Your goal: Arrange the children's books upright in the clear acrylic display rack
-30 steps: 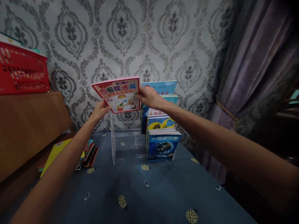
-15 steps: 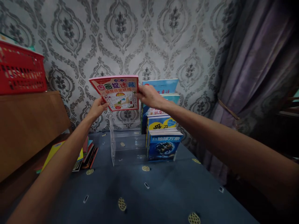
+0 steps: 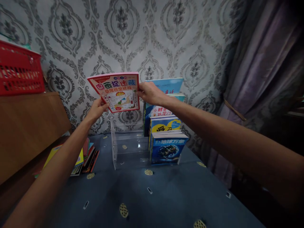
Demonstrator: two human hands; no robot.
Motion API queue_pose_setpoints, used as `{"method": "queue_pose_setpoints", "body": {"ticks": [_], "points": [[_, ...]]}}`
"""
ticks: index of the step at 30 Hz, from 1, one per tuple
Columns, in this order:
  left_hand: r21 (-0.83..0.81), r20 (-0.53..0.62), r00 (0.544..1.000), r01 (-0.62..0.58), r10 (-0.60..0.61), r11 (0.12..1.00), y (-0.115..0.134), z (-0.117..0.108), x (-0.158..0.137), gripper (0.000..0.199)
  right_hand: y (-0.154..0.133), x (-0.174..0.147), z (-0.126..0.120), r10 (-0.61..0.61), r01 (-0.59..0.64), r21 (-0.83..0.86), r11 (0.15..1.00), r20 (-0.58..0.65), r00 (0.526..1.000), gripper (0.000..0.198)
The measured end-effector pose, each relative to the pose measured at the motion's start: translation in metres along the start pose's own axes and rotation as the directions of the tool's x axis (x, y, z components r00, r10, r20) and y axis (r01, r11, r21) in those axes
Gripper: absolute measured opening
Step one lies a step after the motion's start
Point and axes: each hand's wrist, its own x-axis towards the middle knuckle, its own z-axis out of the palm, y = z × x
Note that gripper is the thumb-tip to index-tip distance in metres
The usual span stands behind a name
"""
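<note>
A red and pink picture book (image 3: 120,91) is held up in the air, its cover facing me. My left hand (image 3: 98,109) pinches its lower left edge, and my right hand (image 3: 150,93) grips its right edge. Below it stands a clear tiered book rack (image 3: 114,145). Several books fill the rack's right side: a blue book with a globe (image 3: 168,150) in front, a yellow and blue book (image 3: 163,125) behind it, and light blue ones (image 3: 169,85) farther back. My right forearm partly covers the back books.
Several books lie in a loose pile (image 3: 89,156) on the left, partly behind my left arm. A red basket (image 3: 20,71) sits on a wooden cabinet (image 3: 30,126). Under the rack is a dark blue patterned cloth (image 3: 142,202). Wallpaper rises behind; a tied curtain (image 3: 251,79) hangs at right.
The picture book and both hands have shifted slightly up and to the left in view. Both hands keep their grip on it. The rack and its books stay in place.
</note>
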Motion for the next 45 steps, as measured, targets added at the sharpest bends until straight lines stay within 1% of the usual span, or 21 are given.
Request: {"method": "queue_pose_setpoints", "body": {"ticks": [3,6,10,14,17,20,24,26,28,32,36,38,42,45], "points": [[0.019,0.049,0.999,-0.007,0.006,1.000,0.002,0.000,0.000,0.036,-0.001,0.002,-0.009,0.007,-0.005,-0.054,0.999,0.044,0.999,0.025],[0.027,0.083,0.997,0.004,-0.006,1.000,-0.001,0.000,0.000,0.037,-0.003,-0.001,-0.012,0.027,-0.019,-0.091,0.996,0.091,0.995,0.027],[0.046,0.100,0.995,0.013,-0.018,0.999,-0.012,0.000,0.001,0.037,-0.004,-0.008,-0.007,0.041,-0.026,-0.104,0.994,0.143,0.989,0.025],[0.057,0.112,0.994,-0.002,-0.004,0.998,-0.023,0.001,0.001,0.040,-0.002,-0.011,-0.002,0.042,-0.026,-0.105,0.994,0.151,0.988,0.025],[0.034,0.137,0.990,-0.033,0.028,0.999,-0.027,0.003,0.000,0.048,0.001,-0.011,0.001,0.062,-0.040,-0.130,0.991,0.162,0.985,0.020],[-0.006,0.200,0.979,-0.040,0.040,0.999,-0.027,0.005,-0.002,0.051,0.003,-0.011,0.003,0.083,-0.056,-0.159,0.986,0.173,0.981,0.017],[-0.084,0.273,0.959,-0.057,0.078,0.995,-0.028,0.008,-0.002,0.059,0.006,-0.011,0.008,0.100,-0.076,-0.138,0.988,0.176,0.979,0.016],[-0.106,0.283,0.955,-0.056,0.084,0.993,-0.030,0.009,-0.001,0.064,0.010,-0.011,0.011,0.108,-0.090,-0.114,0.989,0.156,0.982,0.016],[-0.118,0.284,0.955,-0.051,0.082,0.992,-0.033,0.010,0.000,0.067,0.013,-0.012,0.014,0.103,-0.093,-0.088,0.992,0.106,0.989,0.019],[-0.103,0.284,0.954,-0.070,0.097,0.992,-0.039,0.015,0.003,0.067,0.017,-0.014,0.021,0.069,-0.070,-0.035,0.997,-0.029,0.997,0.036],[-0.059,0.266,0.958,-0.091,0.103,0.994,-0.046,0.021,0.006,0.064,0.015,-0.019,0.024,0.148,-0.155,-0.052,0.987,-0.110,0.983,0.049],[-0.050,0.244,0.963,-0.103,0.112,0.993,-0.048,0.022,0.006,0.062,0.013,-0.021,0.024,0.159,-0.171,-0.070,0.983,-0.153,0.975,0.052],[-0.007,0.233,0.968,-0.097,0.096,0.995,-0.044,0.020,0.004,0.057,0.010,-0.020,0.022,0.078,-0.113,-0.140,0.984,-0.236,0.969,0.049],[-0.060,0.212,0.967,-0.133,0.142,0.989,-0.038,0.019,0.002,0.055,0.008,-0.017,0.019,0.023,-0.077,-0.211,0.974,-0.244,0.969,0.043]]}}
